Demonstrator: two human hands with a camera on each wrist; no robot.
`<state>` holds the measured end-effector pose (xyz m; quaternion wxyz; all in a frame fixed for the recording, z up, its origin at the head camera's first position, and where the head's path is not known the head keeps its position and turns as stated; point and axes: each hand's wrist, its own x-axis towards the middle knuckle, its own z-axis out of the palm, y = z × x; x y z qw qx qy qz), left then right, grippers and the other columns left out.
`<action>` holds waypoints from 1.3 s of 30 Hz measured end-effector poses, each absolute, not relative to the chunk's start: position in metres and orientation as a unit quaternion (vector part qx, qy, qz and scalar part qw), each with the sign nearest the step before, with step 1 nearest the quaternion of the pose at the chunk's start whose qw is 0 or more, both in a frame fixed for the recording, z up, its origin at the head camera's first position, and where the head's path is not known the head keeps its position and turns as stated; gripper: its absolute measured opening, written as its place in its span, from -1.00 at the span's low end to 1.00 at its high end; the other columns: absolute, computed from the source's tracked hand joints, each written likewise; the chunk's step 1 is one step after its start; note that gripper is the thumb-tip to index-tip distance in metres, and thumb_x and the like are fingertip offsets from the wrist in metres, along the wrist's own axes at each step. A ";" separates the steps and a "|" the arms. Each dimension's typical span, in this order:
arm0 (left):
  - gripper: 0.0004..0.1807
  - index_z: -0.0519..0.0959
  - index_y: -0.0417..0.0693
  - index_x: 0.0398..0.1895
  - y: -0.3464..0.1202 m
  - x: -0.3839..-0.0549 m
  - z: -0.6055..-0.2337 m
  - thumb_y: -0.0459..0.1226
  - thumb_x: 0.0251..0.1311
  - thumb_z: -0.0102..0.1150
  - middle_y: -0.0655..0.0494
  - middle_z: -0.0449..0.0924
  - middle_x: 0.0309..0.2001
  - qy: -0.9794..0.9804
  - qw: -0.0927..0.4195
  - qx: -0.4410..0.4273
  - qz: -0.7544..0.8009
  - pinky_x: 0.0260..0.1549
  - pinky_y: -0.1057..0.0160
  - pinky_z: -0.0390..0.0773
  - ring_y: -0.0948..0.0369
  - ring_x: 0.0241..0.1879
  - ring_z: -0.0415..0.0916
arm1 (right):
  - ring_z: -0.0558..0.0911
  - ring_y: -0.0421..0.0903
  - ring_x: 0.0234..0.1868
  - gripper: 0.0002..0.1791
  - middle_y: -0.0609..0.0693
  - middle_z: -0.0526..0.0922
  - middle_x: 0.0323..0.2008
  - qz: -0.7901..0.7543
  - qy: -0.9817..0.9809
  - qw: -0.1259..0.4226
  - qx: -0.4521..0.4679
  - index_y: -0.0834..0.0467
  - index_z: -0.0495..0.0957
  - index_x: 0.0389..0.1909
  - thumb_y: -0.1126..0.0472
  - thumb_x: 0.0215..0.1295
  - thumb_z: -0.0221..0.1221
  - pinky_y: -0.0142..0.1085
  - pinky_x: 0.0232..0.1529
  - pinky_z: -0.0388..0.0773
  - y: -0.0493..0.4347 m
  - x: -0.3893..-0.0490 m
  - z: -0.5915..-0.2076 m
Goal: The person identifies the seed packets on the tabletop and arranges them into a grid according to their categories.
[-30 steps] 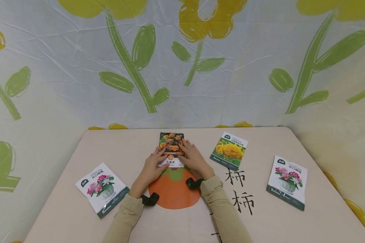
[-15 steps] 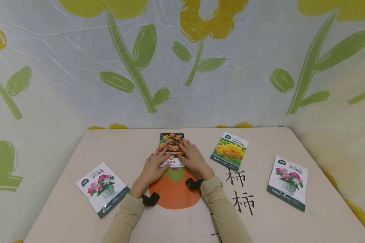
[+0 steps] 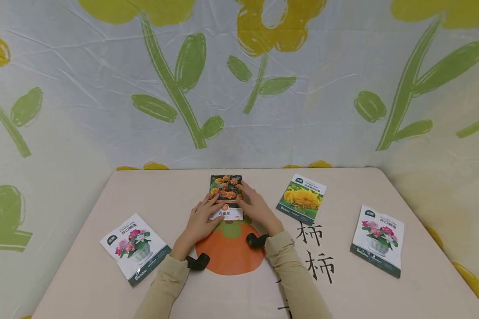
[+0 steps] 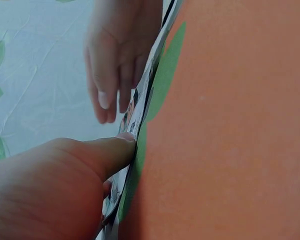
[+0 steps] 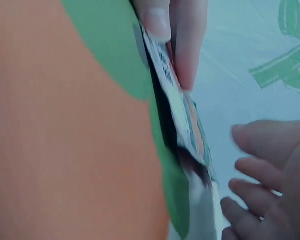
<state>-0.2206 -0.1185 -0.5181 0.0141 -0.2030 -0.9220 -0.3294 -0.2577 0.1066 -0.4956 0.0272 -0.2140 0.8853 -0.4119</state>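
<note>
A seed packet (image 3: 225, 186) with orange marigolds on a dark top and a white label below lies at the back middle of the table. My left hand (image 3: 201, 219) rests flat on its left side, fingers extended; in the left wrist view the thumb (image 4: 117, 150) touches the packet's near edge. By the right edge is my right hand (image 3: 259, 209), its fingers loosely bent. The right wrist view shows these fingers (image 5: 252, 190) apart from the packet (image 5: 177, 107), gripping nothing. Beneath the packet's edge is a dark gap; what lies under it is unclear.
A yellow-flower seed packet (image 3: 302, 198) lies to the right. Packets with pink flowers in a bowl lie at far right (image 3: 378, 240) and left (image 3: 135, 249). The tablecloth (image 3: 239, 292) bears a printed persimmon and black characters. A flower-printed curtain (image 3: 323, 124) hangs behind.
My right hand has lifted off the marigold packet and shifted slightly right, its fingers drawing away from the surface. My left hand stays in place, and the other packets have not moved.
</note>
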 end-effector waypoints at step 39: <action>-0.43 0.45 0.02 0.38 -0.118 -0.220 -0.519 -0.11 0.32 0.23 0.01 0.18 0.50 -0.922 0.020 -0.195 -0.334 0.34 -0.33 0.02 -0.08 0.53 -0.11 | 0.05 0.26 0.51 -0.37 0.29 0.10 0.50 -0.424 0.901 -0.086 -0.032 0.28 0.12 0.50 0.15 0.52 0.00 0.17 0.43 0.04 0.225 -0.245 -0.435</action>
